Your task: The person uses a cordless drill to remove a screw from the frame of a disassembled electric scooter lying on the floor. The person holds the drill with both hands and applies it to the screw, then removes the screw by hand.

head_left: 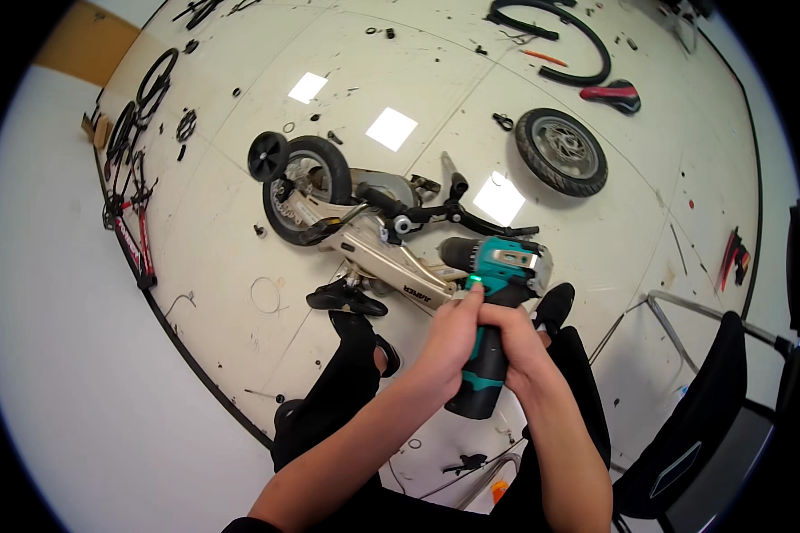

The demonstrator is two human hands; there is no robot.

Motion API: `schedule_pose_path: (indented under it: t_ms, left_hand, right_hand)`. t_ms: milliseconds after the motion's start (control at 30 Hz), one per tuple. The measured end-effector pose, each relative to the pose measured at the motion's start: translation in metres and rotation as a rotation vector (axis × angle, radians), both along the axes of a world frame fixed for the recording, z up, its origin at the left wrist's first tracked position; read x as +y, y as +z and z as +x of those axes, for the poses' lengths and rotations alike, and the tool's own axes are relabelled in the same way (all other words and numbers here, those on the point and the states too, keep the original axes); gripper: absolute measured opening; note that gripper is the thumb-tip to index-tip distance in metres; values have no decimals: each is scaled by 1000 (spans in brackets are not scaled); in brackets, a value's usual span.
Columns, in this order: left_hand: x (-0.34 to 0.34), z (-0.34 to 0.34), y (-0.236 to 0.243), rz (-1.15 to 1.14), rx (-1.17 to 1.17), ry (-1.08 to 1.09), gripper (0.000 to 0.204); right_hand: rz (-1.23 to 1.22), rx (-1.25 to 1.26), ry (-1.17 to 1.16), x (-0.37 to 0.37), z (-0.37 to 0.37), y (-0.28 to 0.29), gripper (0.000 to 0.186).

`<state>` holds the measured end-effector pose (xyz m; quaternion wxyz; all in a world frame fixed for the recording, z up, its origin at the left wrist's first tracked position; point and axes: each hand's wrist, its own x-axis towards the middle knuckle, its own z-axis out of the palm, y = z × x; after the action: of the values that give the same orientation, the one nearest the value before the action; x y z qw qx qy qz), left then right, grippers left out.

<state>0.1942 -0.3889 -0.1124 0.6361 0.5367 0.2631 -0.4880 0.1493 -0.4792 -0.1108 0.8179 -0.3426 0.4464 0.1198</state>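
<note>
A teal and black cordless drill [505,263] is gripped in both my hands, its black chuck pointing to the left. My left hand [454,330] is closed on the near left side of the handle, with a fingertip up by a small green light. My right hand [517,336] wraps the handle from the right; its fingers are partly hidden. Beyond the drill, a small beige children's bicycle [356,244] lies on its side between my feet. It has a rear wheel [307,189], a black training wheel [268,156] and black handlebars. The drill covers the frame's right end.
A loose wheel [561,152] lies at the right, near a red and black saddle [612,96] and a black tyre [611,53]. A red bicycle frame [134,240] lies along the left wall. A black chair [693,426] stands at lower right. Small parts are scattered on the floor.
</note>
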Motion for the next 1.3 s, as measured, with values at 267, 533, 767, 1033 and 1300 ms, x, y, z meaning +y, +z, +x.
schedule_pose_path:
  t_ms: [267,533,767,1033,1300]
  left_hand:
    - [-2,8,8,-8,38,25,40]
    - [6,5,13,-15,20,34,38]
    - [3,4,10,-52,-33,4,43]
    - [5,22,12,-28,-217,17,58]
    - [3,21,21,-125,-150,249,56]
  right_hand:
    - [42,30,-6,2,7,5,16]
    - [32,15,9,6,5,2,19]
    - [-15,-6,-7,4,3,3,16]
    - [128,-254,0,-1,-3,15,31]
    - [178,-357,-25,4,-6,15,37]
